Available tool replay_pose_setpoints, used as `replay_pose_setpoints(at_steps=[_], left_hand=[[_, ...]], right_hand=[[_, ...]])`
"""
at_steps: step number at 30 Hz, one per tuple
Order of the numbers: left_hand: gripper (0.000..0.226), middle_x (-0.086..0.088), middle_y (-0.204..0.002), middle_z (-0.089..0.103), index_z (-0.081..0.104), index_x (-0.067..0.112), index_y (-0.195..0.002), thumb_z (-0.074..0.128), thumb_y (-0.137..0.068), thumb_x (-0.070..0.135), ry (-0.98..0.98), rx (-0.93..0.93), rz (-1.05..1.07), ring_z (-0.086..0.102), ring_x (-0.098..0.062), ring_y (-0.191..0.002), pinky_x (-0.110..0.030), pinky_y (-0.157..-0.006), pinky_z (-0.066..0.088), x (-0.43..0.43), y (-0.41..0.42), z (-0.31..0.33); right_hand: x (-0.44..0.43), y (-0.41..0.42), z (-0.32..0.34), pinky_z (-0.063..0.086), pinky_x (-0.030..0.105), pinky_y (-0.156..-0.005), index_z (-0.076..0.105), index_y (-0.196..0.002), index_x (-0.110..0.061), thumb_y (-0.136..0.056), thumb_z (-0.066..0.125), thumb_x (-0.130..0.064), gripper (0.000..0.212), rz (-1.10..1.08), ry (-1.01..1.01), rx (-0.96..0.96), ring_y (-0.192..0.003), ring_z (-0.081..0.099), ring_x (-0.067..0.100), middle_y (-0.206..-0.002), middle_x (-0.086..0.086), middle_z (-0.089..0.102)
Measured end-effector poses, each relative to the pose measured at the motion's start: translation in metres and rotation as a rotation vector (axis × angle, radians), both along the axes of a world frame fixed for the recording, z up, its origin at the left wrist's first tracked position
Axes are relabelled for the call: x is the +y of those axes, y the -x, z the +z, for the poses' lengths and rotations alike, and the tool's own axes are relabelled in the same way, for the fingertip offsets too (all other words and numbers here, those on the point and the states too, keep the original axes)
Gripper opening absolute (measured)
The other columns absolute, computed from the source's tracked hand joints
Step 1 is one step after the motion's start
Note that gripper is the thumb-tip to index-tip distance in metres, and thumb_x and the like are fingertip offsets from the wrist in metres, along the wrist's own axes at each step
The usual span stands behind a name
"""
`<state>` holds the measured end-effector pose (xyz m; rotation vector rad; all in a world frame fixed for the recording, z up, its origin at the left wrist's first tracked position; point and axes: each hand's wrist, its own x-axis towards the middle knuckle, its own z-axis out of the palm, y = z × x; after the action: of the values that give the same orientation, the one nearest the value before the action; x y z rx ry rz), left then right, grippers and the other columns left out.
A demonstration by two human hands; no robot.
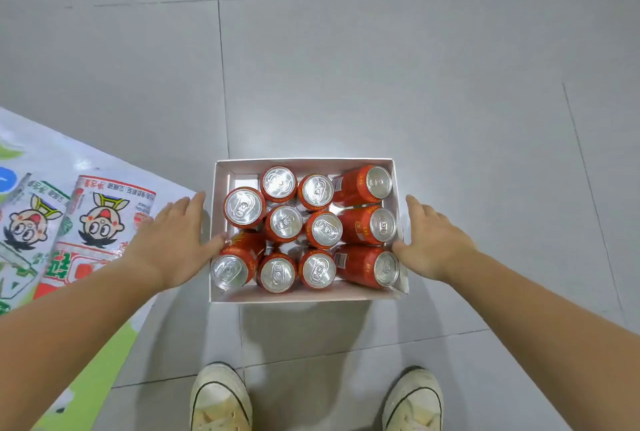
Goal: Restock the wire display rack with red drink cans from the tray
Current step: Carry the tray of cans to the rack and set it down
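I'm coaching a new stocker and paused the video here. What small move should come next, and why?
Probably close both hands on the tray's side walls and lift it. The left hand and right hand sit open at opposite sides, thumbs at the rim, neither gripping yet. The cans are all in the tray and no rack is in view, so carrying likely comes before picking.

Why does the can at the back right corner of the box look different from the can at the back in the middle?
The back right can leans over, so its red side shows along its length; the back middle can stands upright, showing nearly only its silver top. The back right can rests against the tray wall at the corner; the back middle can sits away from the corners. Both are red with silver pull-tab lids.
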<state>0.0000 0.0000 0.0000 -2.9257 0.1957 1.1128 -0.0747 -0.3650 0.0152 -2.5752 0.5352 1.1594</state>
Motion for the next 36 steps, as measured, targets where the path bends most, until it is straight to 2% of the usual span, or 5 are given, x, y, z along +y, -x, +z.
replay_pose_setpoints(at_steps=[6,11,20,30,36], left_hand=[[0.053,-0.013,-0.125,0.064,0.046,0.024,-0.137,0.061,-0.093,0.048,0.18,0.111,0.173,0.06,-0.032,-0.106,-0.043,-0.089,0.048,-0.004,-0.01,-0.022],[0.007,-0.009,-0.09,0.069,0.06,0.016,-0.101,0.063,-0.097,0.021,0.315,0.185,0.446,0.069,-0.03,-0.081,-0.034,-0.057,0.055,-0.017,-0.01,-0.035],[0.006,-0.011,-0.087,0.069,0.063,0.009,-0.093,0.057,-0.095,0.011,0.318,0.097,0.429,0.063,-0.027,-0.082,-0.036,-0.069,0.049,-0.008,-0.005,-0.014],[0.011,-0.012,-0.077,0.067,0.061,0.007,-0.083,0.058,-0.093,0.005,0.301,0.072,0.377,0.064,-0.03,-0.073,-0.03,-0.056,0.042,-0.002,-0.023,0.215],[0.015,-0.008,-0.084,0.071,0.062,0.014,-0.087,0.055,-0.091,0.001,0.327,0.049,0.451,0.066,-0.029,-0.083,-0.039,-0.074,0.055,0.006,-0.034,0.409]], right_hand=[[-0.001,-0.005,-0.033,0.051,0.037,-0.081,0.051,-0.118,-0.024,-0.079,0.056,-0.025,0.04,-0.088,-0.155,-0.007,-0.094,0.059,0.025,-0.112,0.003,0.064],[0.0,-0.009,-0.049,0.045,0.028,-0.064,0.065,-0.095,-0.012,-0.085,0.055,-0.01,0.015,-0.144,-0.211,-0.028,-0.087,0.063,0.026,-0.096,0.006,0.069],[-0.004,0.006,-0.021,0.044,0.02,-0.059,0.065,-0.089,-0.012,-0.084,0.055,-0.003,0.015,-0.224,-0.351,-0.091,-0.075,0.062,0.013,-0.084,-0.003,0.068],[0.001,-0.011,0.193,0.05,0.024,-0.063,0.068,-0.088,-0.012,-0.086,0.057,-0.008,0.012,-0.212,-0.429,-0.072,-0.081,0.065,0.019,-0.089,0.001,0.072],[-0.005,-0.053,0.381,0.06,0.035,-0.075,0.07,-0.09,-0.013,-0.086,0.059,-0.016,0.012,-0.11,-0.495,-0.099,-0.084,0.07,0.021,-0.09,0.001,0.074]])
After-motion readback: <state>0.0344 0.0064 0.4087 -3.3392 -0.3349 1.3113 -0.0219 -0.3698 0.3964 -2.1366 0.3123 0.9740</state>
